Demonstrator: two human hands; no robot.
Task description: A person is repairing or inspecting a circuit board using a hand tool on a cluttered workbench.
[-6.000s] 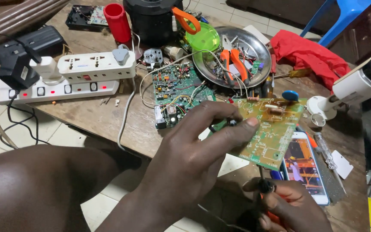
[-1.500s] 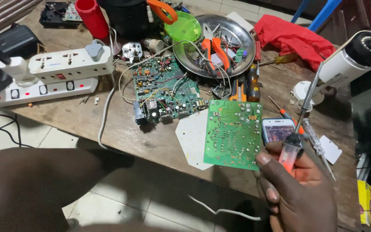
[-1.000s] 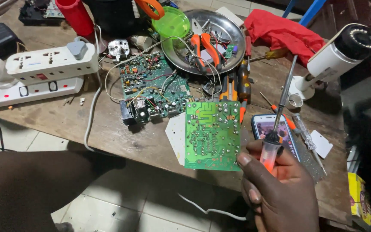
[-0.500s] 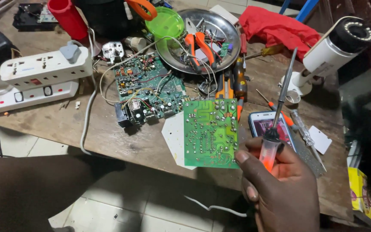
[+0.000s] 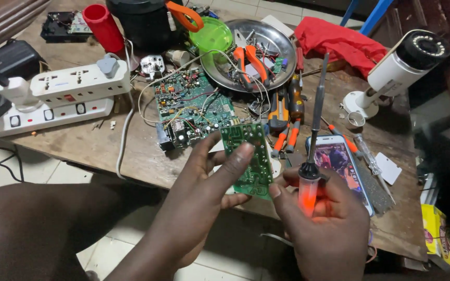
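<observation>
My left hand [image 5: 204,192] grips a small green circuit board [image 5: 250,156], thumb across its face, holding it tilted above the table's front edge. My right hand [image 5: 324,229] holds a soldering iron [image 5: 312,151] by its glowing orange handle, with the dark metal shaft pointing up and away. The iron's tip is above the table, apart from the board. The right thumb touches the board's lower corner.
A larger green circuit board with wires [image 5: 191,106] lies on the wooden table [image 5: 95,148]. Behind it is a metal tray [image 5: 274,78] with orange pliers, a green lid and a red cup. White power strips [image 5: 63,96] sit left; a phone [image 5: 342,164], screwdrivers and a white camera [image 5: 402,67] right.
My left hand has come into view and picked the small green board up off the table. The right hand still holds the soldering iron, now closer to the board.
</observation>
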